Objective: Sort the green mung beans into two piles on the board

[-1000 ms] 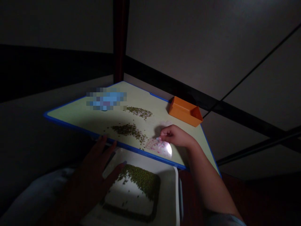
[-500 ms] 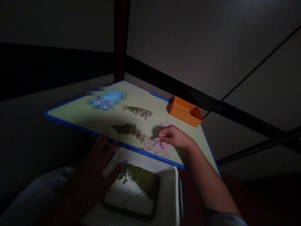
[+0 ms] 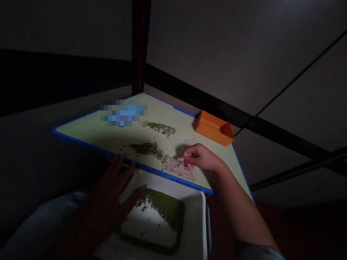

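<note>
My right hand (image 3: 199,156) is closed in a pinch at the upper edge of a clear, pink-patterned half-round protractor (image 3: 176,169), which stands or lies on the low tabletop near its front edge. Left of the protractor lies a loose pile of small green beans (image 3: 148,148), probably mung beans, and a thinner patch of beans (image 3: 161,128) is spread farther back. In shadow, my left hand (image 3: 119,184) has its fingers spread at the table's front edge, with the thumb over a white tub (image 3: 202,224). More green beans (image 3: 168,206) lie on the tub's bottom.
An orange open box (image 3: 214,128) sits at the table's back right corner. On the far left is a blurred-out blue item (image 3: 124,115). The pale tabletop (image 3: 81,128) has a raised blue rim. Dark panelled walls (image 3: 230,54) stand close behind it.
The pink protractor has shifted or tilted slightly under my right hand's fingers. My left hand and the bean piles look the same.
</note>
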Available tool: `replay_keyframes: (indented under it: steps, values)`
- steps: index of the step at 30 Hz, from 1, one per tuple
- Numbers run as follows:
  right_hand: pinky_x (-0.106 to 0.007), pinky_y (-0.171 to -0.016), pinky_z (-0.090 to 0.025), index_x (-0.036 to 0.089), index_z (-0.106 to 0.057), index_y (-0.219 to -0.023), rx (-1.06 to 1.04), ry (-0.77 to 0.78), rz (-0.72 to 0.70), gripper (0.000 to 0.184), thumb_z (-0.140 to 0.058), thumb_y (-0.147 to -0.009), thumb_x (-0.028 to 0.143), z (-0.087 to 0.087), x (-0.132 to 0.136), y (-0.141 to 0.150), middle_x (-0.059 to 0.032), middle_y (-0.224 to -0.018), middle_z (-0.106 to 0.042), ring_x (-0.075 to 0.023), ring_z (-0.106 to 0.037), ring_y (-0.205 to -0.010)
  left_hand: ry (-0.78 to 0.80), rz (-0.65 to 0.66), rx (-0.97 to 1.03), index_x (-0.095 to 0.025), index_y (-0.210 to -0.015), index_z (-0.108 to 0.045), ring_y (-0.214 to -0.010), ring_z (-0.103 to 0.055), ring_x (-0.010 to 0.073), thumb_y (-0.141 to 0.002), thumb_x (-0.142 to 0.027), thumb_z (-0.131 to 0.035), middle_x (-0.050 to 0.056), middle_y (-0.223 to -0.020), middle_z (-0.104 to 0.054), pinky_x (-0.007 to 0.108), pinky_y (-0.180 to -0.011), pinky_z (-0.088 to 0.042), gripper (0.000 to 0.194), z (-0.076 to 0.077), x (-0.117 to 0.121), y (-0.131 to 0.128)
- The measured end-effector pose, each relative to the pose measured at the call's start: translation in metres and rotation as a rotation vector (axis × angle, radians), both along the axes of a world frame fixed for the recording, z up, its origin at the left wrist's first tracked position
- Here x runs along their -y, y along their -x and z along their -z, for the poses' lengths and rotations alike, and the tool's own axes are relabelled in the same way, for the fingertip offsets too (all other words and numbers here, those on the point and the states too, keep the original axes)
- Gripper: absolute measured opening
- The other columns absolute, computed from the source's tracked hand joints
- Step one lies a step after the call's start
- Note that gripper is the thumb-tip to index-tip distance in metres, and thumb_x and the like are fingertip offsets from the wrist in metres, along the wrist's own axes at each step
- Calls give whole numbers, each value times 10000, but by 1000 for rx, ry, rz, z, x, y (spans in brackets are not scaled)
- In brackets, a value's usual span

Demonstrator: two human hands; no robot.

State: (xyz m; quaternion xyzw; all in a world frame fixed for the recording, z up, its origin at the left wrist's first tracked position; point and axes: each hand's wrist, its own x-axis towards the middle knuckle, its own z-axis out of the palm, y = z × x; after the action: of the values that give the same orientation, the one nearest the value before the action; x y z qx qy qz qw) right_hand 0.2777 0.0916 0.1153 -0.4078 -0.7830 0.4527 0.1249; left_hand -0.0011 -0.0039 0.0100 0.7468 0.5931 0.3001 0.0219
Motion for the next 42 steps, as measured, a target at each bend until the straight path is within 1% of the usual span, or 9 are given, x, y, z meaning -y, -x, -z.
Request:
replay_keyframes:
  steps: [6, 13, 18, 24, 30, 33, 37, 40, 42]
  values:
    - [-212, -497, -383, 147, -565, -650, 6, -16, 22, 257, -582, -833, 327, -1, -1, -4, 18, -532, -581, -88, -510, -478, 4, 10, 1, -172, -1336, -476, -1398, -301, 293, -831, -629, -345, 136, -1538, -292, 495, -1059, -360, 693, -1, -1, 0]
    - [-210, -499, -386, 145, -574, -644, 55, -81, 38, 259, -561, -850, 302, -1, -2, -5, 18, -525, -576, -82, -502, -475, 30, -21, 9, -199, -1336, -475, -1392, -313, 282, -839, -624, -323, 120, -1543, -287, 483, -1056, -365, 671, 0, 1, -1]
    - [-210, -492, -394, 147, -571, -650, 26, -49, 24, 256, -566, -849, 308, 0, -1, -3, 19, -532, -576, -82, -510, -478, 1, -2, 0, -198, -1350, -454, -1404, -293, 269, -839, -624, -327, 113, -1547, -281, 475, -1069, -353, 676, 2, 1, 0]
    - [-212, -502, -402, 150, -569, -651, 15, -58, 15, 271, -565, -857, 326, 1, -1, -2, 18, -541, -580, -78, -512, -485, -5, 9, -5, -192, -1353, -447, -1409, -282, 274, -841, -605, -354, 117, -1553, -264, 486, -1064, -358, 665, 3, -1, 1]
    - [-214, -514, -403, 151, -566, -653, 14, -40, 0, 284, -576, -852, 353, 2, 0, 0, 21, -546, -580, -82, -515, -496, 21, 9, 26, -213, -1351, -450, -1409, -284, 277, -832, -617, -361, 98, -1557, -260, 496, -1077, -347, 664, 1, 0, 0]
    - [-212, -516, -395, 150, -563, -658, -2, -22, -21, 308, -582, -851, 390, 2, 1, 0, 22, -550, -583, -84, -516, -503, 43, 7, 35, -198, -1347, -454, -1412, -276, 275, -839, -602, -357, 108, -1554, -264, 492, -1086, -338, 657, -1, 1, 0]
    - [-213, -517, -386, 151, -555, -642, -10, -27, -12, 349, -595, -839, 437, 1, 1, 1, 21, -548, -582, -84, -504, -504, 50, 5, 47, -223, -1353, -445, -1414, -271, 274, -825, -616, -372, 91, -1561, -251, 489, -1089, -333, 663, -2, 1, 0]
    - [-217, -515, -391, 153, -551, -631, -7, -23, -6, 351, -604, -829, 438, 0, 2, 2, 18, -542, -580, -87, -503, -499, 69, -5, 55, -243, -1352, -445, -1416, -265, 265, -824, -607, -380, 70, -1566, -242, 480, -1097, -324, 644, -1, 1, -1]
    - [-217, -514, -392, 153, -554, -638, -7, -19, -11, 332, -595, -837, 415, -1, 2, 3, 16, -545, -584, -88, -508, -497, 84, -12, 56, -234, -1352, -447, -1418, -261, 266, -827, -602, -378, 74, -1568, -237, 480, -1099, -321, 645, -2, 1, -1]
